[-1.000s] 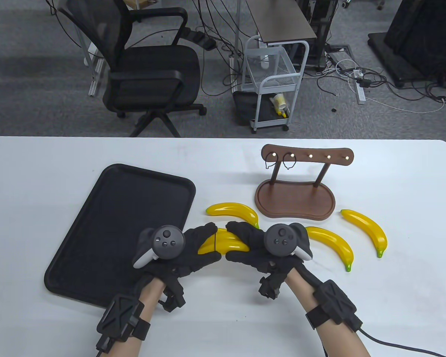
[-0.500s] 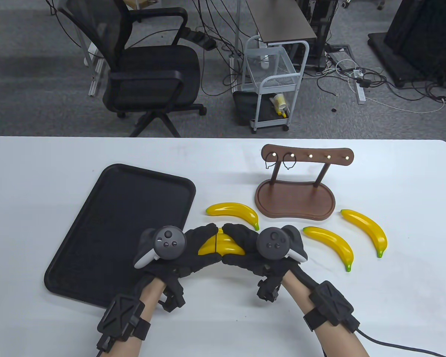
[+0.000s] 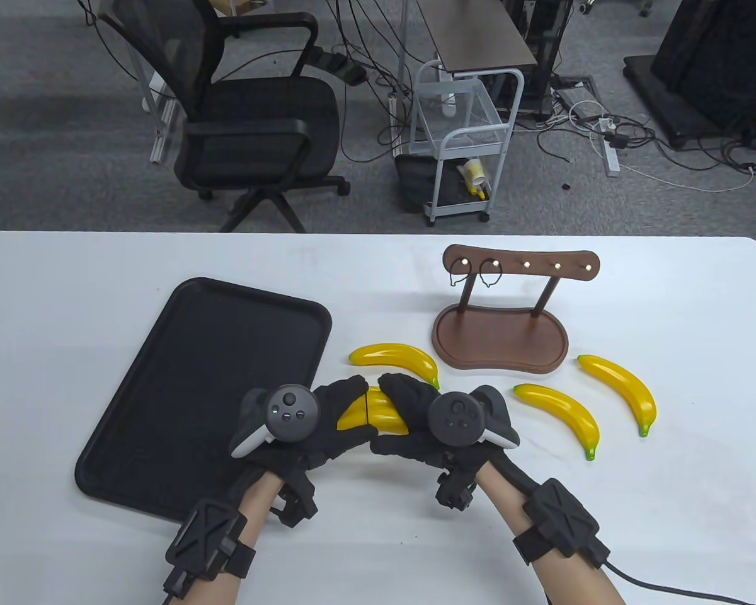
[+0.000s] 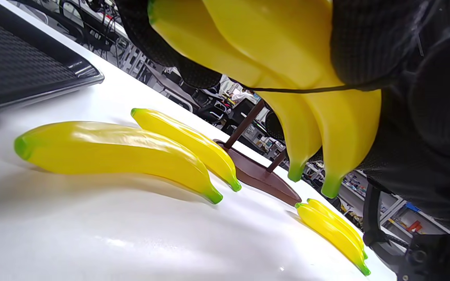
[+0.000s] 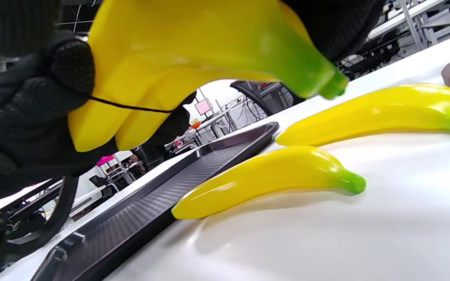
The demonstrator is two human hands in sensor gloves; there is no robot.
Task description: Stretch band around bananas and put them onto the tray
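Both gloved hands hold a bundle of yellow bananas between them, lifted off the white table. My left hand grips its left end, and my right hand curls over its right end. A thin black band runs across the bundle's middle, seen taut in the left wrist view and the right wrist view. Its ends vanish under gloved fingers. The black tray lies just left of the hands. A loose banana lies on the table below the bundle.
Another banana lies just behind the hands, and two more lie to the right. A brown wooden peg stand at the back right carries two spare bands. An office chair and a cart stand beyond the table.
My right hand has slid left along the bundle, covering more of it. My left hand has shifted slightly right. The bundle stays between them.
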